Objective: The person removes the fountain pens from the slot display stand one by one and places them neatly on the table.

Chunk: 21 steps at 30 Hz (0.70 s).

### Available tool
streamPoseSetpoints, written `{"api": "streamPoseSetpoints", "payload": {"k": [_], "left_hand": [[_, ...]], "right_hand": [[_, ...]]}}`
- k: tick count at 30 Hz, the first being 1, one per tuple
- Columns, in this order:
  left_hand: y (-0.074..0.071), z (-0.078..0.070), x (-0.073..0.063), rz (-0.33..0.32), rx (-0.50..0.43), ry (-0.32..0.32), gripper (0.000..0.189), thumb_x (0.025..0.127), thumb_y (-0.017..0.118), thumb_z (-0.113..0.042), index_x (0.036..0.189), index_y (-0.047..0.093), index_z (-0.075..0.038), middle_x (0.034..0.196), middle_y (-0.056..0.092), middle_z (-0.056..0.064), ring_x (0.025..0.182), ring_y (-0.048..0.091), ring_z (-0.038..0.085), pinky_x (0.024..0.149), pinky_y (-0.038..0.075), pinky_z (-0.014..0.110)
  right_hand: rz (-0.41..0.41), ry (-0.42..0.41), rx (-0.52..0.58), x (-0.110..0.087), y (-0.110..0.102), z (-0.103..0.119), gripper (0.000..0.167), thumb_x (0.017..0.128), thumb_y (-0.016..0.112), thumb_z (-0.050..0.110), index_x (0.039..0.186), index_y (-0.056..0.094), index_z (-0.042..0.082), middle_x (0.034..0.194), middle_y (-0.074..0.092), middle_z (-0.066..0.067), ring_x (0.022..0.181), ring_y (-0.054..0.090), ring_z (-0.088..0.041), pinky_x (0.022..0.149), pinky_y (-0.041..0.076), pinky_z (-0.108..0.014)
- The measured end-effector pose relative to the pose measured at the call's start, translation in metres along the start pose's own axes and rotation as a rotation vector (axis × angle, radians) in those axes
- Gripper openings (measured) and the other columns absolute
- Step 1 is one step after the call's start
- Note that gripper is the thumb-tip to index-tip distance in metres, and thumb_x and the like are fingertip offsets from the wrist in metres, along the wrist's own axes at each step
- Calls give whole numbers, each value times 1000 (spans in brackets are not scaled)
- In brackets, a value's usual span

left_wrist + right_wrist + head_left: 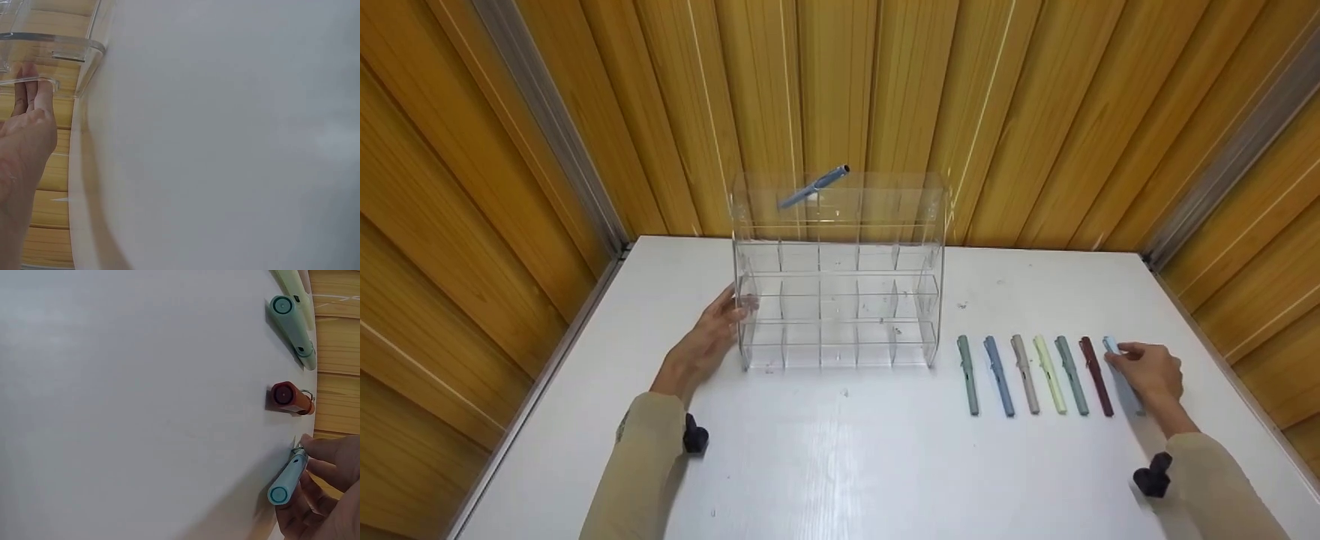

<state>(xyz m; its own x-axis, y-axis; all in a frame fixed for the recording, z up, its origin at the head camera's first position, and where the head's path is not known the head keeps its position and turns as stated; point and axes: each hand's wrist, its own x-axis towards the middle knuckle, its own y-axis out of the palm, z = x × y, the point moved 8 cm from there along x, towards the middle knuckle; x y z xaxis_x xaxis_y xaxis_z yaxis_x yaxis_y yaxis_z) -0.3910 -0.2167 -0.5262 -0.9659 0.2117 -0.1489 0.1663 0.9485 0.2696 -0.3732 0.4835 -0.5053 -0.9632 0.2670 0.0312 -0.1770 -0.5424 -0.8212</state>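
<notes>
A clear acrylic pen rack (838, 330) with tiered compartments stands on the white table. At its left side is my left hand (711, 330), its straight fingers against the clear wall; the left wrist view shows these fingers (44, 97) extended, with the thumb hidden. My right hand (1151, 371) pinches a light blue pen (289, 477) between thumb and fingers at the right end of a row of pens. Beside it lies a dark red pen (1096, 376). A blue pen (814, 186) rests slantwise in the top of the rack.
Left of the dark red pen, the row continues with a green pen (1071, 375), a pale yellow pen (1050, 375), a grey-beige pen (1025, 375), a blue pen (1000, 376) and another green pen (968, 376). Wood-panelled walls (840, 90) enclose the table (840, 457).
</notes>
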Motion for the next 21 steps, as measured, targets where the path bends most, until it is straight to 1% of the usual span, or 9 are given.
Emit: {"api": "streamPoseSetpoints", "payload": {"k": [7,9,13,17,19,21], "left_hand": [[0,0,-2,18,-17,6,83,100,65,-24,165,14,-30,169,27,3,161,8,25,129,-5,58],[1,-1,-1,23,-25,13,82,100,65,-24,165,16,-30,168,30,4,161,10,25,129,-4,58],[4,-2,-1,39,-20,24,82,100,65,-24,165,16,-30,168,30,3,160,13,24,129,-3,57],[5,-3,-1,41,-11,27,82,100,65,-24,165,16,-30,167,30,4,160,13,25,129,-4,58],[4,-2,-1,37,-9,21,81,100,65,-23,165,17,-31,168,29,3,160,13,25,129,-4,57],[3,-3,0,33,-7,20,81,100,64,-23,165,17,-31,169,27,4,160,13,25,129,-4,57]], "right_hand": [[22,-5,-4,-2,1,1,50,100,61,25,131,58,-16,122,62,-39,93,65,-40,61,47,-21],[24,2,-2,-3,0,0,51,101,60,26,131,57,-16,123,62,-39,95,65,-41,61,47,-20],[32,12,-1,-5,-3,0,53,103,58,29,132,57,-16,124,61,-39,98,65,-43,62,47,-20],[28,-12,-18,-8,-7,7,52,104,55,31,130,59,-14,123,63,-38,90,66,-38,61,46,-25],[11,-39,-23,-9,-10,14,51,104,54,31,129,61,-13,122,64,-37,87,65,-35,61,45,-26],[-2,-85,-10,-9,-14,23,49,104,54,30,128,63,-12,122,64,-37,86,64,-30,62,44,-26]]}}
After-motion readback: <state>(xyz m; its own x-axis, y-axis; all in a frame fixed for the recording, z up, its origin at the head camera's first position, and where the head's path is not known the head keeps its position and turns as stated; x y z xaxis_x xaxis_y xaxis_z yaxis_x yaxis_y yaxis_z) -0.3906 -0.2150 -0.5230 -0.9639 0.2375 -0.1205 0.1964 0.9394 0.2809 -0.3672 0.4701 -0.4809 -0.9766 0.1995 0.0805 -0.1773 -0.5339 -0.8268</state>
